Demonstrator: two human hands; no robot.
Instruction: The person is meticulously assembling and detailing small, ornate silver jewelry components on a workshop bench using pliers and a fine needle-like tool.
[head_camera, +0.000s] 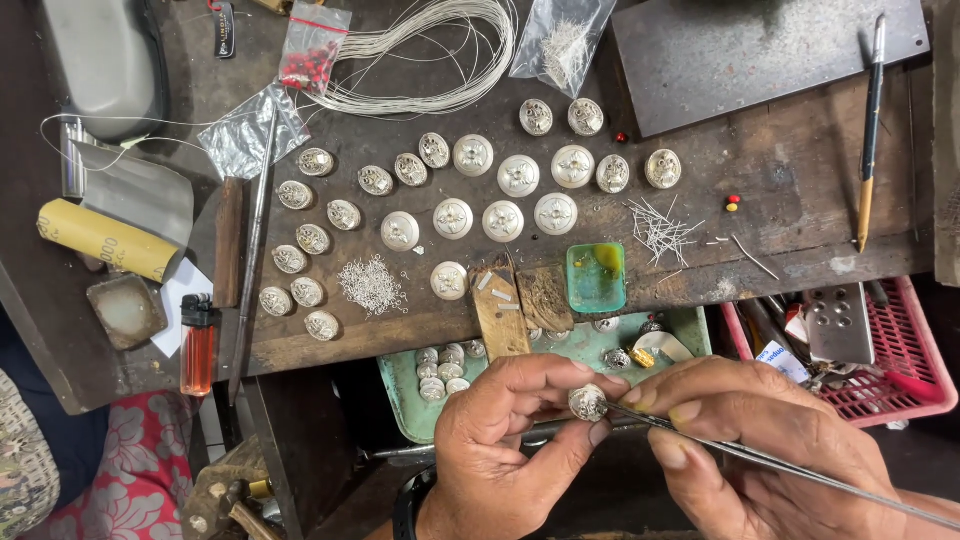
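Below the front edge of the tabletop (790, 140), over a green tray (690, 325): left hand (510, 440), grip closed on one small round silver piece (588, 402), pinched between thumb and fingertips just under the tray. Right hand (760, 440), grip closed on a long thin metal tool (800, 470), its tip touching the held piece. Tray, directly behind the hands: a cluster of small finished-looking rounds (442, 365) at its left end, a few odd bits at its right. Tabletop, behind the tray: roughly two dozen matching round silver pieces (517, 175) laid out in loose rows, apart from one another; a heap of tiny silver links (372, 285) left of the tray; a scatter of short wire pins (660, 230) right of it; a coil of silver wire (430, 60) at the far edge; a green dish (596, 277) just behind the tray. Progress, by judgement: one piece in hand, many on the tabletop awaiting the same attention, so the lot looks well short of done. Clearance: hands work in open air before the tabletop's edge; a red basket (900, 370) sits near the right hand, a lighter (197, 345) well to the left; room between is narrow but unobstructed.
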